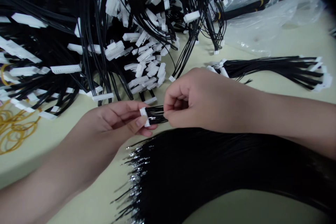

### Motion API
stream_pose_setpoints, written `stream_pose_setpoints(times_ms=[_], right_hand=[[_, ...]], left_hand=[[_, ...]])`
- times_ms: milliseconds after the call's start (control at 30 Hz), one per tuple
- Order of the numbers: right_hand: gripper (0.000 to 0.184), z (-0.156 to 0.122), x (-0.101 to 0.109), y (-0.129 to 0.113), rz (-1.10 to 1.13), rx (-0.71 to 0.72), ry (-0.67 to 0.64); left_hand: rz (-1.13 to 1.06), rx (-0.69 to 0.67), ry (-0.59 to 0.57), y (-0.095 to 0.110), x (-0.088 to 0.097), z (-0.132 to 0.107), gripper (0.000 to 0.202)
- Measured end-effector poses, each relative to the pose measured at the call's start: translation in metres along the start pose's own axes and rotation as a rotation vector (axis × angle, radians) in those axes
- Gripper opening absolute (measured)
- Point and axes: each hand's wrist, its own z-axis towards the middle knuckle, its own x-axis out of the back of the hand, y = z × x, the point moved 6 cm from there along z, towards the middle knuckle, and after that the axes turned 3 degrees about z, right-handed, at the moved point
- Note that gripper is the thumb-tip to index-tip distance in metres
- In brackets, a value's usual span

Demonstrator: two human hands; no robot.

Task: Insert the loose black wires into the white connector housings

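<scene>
Between the thumb and fingers of my left hand [118, 120] is a small white connector housing [144, 117]. Black wires [154, 113] run out of its right side toward my right hand [194, 101]. That hand is closed in a pinch at the wires, a short way from the connector; its fingertips are partly hidden. A loose bright metal terminal [152, 118] shows in front of the wires. Just below both hands lies a thick bundle of black wires [199, 168] with crimped metal terminals [136, 168] at its left end.
A large heap of black wire harnesses with white connectors [144, 59] covers the back and left. Yellow rubber bands [18, 129] lie at the left edge. Behind my right hand rests a tied harness bundle [273, 68], with clear plastic bags [262, 24] beyond it.
</scene>
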Motion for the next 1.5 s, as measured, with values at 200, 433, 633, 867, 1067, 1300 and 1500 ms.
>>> stream_pose_setpoints(times_ms=[200,433,633,867,1067,1300,1500], right_hand=[[0.014,-0.0006,-0.0002,-0.0011,-0.019,0.017,0.007],[0.015,-0.0008,-0.0015,-0.0009,-0.025,0.052,0.022],[0.016,0.0013,-0.0040,0.0024,-0.012,0.081,0.049],[0.018,0.0010,-0.0047,0.0007,-0.055,0.112,0.007],[0.020,0.0003,-0.0068,-0.0005,-0.109,0.100,-0.025],[0.018,0.0009,-0.0068,0.0027,-0.065,0.076,-0.044],[0.020,0.0006,-0.0076,0.0045,-0.052,0.052,-0.065]], left_hand=[[-0.008,0.002,-0.001,-0.0011,0.0012,0.0007,0.024],[-0.054,0.035,-0.022,0.0018,-0.0004,0.0014,0.027],[-0.036,0.025,-0.023,0.0000,0.0000,0.0008,0.029],[-0.046,0.052,-0.014,-0.0024,0.0007,-0.0003,0.033],[-0.046,0.057,-0.022,-0.0028,0.0007,0.0006,0.033],[-0.070,0.075,-0.014,-0.0046,0.0027,-0.0009,0.034],[-0.065,0.093,-0.030,-0.0064,0.0021,0.0002,0.037]])
